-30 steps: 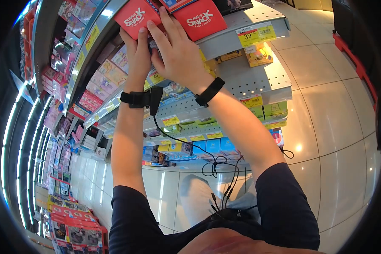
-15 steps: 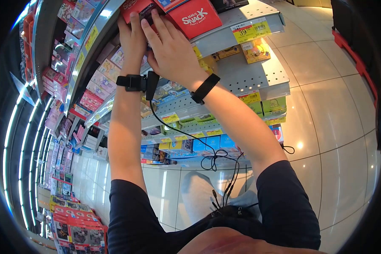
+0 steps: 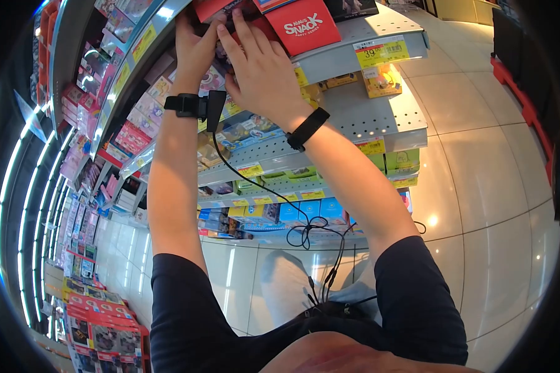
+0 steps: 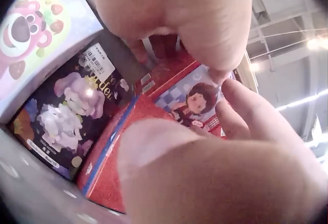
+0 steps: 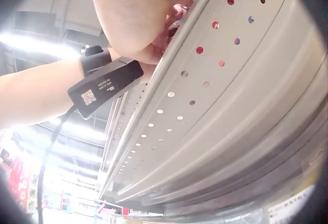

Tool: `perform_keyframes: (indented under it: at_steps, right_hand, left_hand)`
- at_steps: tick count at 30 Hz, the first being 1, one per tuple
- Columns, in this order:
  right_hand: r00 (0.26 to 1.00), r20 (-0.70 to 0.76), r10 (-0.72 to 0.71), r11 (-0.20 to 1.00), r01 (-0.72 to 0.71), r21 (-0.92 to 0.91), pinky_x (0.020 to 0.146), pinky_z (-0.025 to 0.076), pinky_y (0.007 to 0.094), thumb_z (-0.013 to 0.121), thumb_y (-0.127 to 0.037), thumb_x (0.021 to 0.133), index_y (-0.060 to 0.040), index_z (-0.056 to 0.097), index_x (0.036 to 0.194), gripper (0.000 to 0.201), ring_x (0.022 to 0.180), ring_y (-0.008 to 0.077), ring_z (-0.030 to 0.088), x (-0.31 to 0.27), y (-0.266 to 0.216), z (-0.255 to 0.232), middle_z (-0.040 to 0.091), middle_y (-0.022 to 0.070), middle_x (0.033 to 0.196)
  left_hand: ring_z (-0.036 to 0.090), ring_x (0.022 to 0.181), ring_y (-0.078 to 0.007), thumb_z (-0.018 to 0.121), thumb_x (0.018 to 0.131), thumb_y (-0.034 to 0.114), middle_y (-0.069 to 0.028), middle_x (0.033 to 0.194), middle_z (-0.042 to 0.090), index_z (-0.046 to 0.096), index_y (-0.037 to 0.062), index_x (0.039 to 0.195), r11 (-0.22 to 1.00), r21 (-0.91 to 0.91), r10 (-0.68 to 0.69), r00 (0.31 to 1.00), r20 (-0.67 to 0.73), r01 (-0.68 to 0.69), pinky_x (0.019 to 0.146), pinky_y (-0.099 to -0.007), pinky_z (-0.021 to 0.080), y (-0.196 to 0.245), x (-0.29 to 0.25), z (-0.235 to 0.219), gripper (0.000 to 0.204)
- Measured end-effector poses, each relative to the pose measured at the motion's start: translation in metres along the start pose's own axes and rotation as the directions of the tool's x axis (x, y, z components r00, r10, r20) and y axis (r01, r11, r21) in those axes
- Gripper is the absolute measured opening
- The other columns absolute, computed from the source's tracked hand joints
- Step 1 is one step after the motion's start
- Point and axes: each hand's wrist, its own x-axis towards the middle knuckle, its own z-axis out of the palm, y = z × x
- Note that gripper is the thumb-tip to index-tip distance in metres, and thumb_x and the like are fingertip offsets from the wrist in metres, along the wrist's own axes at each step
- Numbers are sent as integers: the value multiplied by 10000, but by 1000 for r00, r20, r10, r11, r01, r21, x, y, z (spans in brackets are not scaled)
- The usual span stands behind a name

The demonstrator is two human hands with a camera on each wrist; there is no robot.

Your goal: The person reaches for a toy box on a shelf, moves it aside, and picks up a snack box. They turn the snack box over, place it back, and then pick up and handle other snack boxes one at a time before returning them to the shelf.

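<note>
Both hands are at a red box (image 3: 216, 9) at the upper shelf's front. My left hand (image 3: 193, 53) has its thumb and fingers around the near end of the box; its fingertips are partly hidden. Beside it, my right hand (image 3: 261, 78) extends nearly straight fingers over the box, thumb apart. In the left wrist view, a red box with a cartoon figure (image 4: 192, 101) shows between the hands, the left hand (image 4: 174, 9) above and the right hand (image 4: 220, 173) below. A second red box printed "Snack" (image 3: 305, 26) sits just right of the right hand.
The perforated metal shelf (image 3: 379, 118) below carries price tags, including a yellow one (image 3: 381, 52) at the upper edge. A dark box with a pink figure (image 4: 77, 101) stands near the red boxes. A black cable (image 3: 255, 186) hangs from the left wrist. Tiled floor (image 3: 479, 161) lies right.
The box between my hands has moved up and away, and its "Snack" print has gone out of sight. My left hand has shifted upward; the right fingers stay close over the box.
</note>
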Motion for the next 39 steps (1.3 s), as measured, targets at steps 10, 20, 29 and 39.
perform_keyframes:
  at_steps: [10, 20, 29, 39]
  right_hand:
    - [999, 43, 17, 1000, -17, 0, 1041, 448, 447, 742, -210, 788, -68, 488, 1485, 755, 1359, 361, 482, 0, -3, -5, 382, 212, 1599]
    - [998, 36, -51, 998, 52, -32, 1000, 436, 445, 759, -250, 758, -22, 520, 1431, 749, 1319, 397, 479, -2, 1, -2, 402, 264, 1559]
    - [997, -59, -44, 999, 43, -14, 951, 481, 443, 743, -222, 751, -36, 588, 1298, 598, 1244, 364, 529, -4, 2, 2, 532, 221, 1382]
    - [996, -49, -77, 995, 79, 54, 861, 505, 437, 718, -193, 770, -55, 627, 944, 240, 1115, 316, 574, -5, 6, 5, 597, 137, 1093]
  left_hand:
    - [598, 1103, -257, 547, 1077, 354, -177, 1231, 635, 472, -39, 1335, 996, 4, -83, 987, -140, 84, 1003, -374, 459, -32, -6, 16, 476]
    - [558, 1171, -260, 473, 1102, 411, -187, 1313, 568, 386, -26, 1415, 999, 23, -21, 997, -81, 23, 1045, -371, 432, -25, -3, 6, 544]
    - [552, 1307, -273, 800, 837, 28, -200, 1425, 516, 271, 3, 1539, 986, -161, -32, 992, 120, 51, 1055, -395, 518, -9, -10, -14, 879]
    - [630, 1216, -253, 870, 759, 26, -184, 1425, 525, 295, 22, 1530, 998, -55, -29, 998, 57, 32, 1003, -373, 560, 11, -30, -17, 962]
